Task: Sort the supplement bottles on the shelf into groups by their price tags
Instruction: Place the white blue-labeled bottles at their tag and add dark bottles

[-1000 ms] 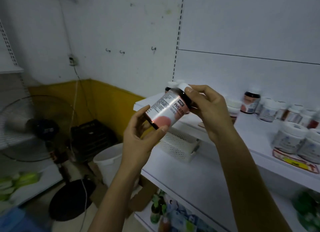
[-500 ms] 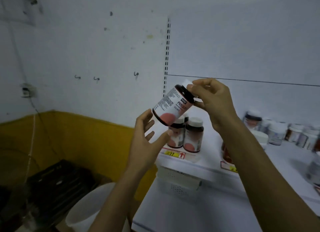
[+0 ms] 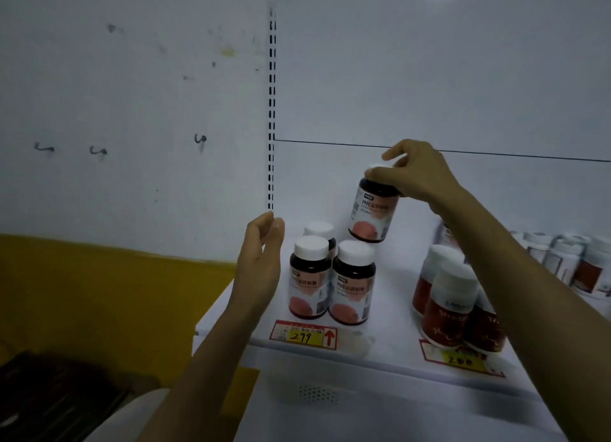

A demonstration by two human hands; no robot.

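White shelf (image 3: 393,286) carries the stock in clusters. Far R, a blurry row of white-capped pots (image 3: 575,263). Front R, red bottles (image 3: 451,312) w/ white caps stand above the 200 tag (image 3: 463,359). Front L, a trio (image 3: 332,283) of dark bottles, white caps, pink labels, upright, above the 299 tag (image 3: 310,336). Contents can't be seen in any of them. R hand (image 3: 417,173) grips a 4th matching bottle (image 3: 373,211) by its cap, held off the shelf just behind & R of the trio. Long axis near vertical, cap up, top leaning slightly R, label facing camera. L hand (image 3: 261,259) hangs beside the trio's L side, fingers loose, holding nothing.
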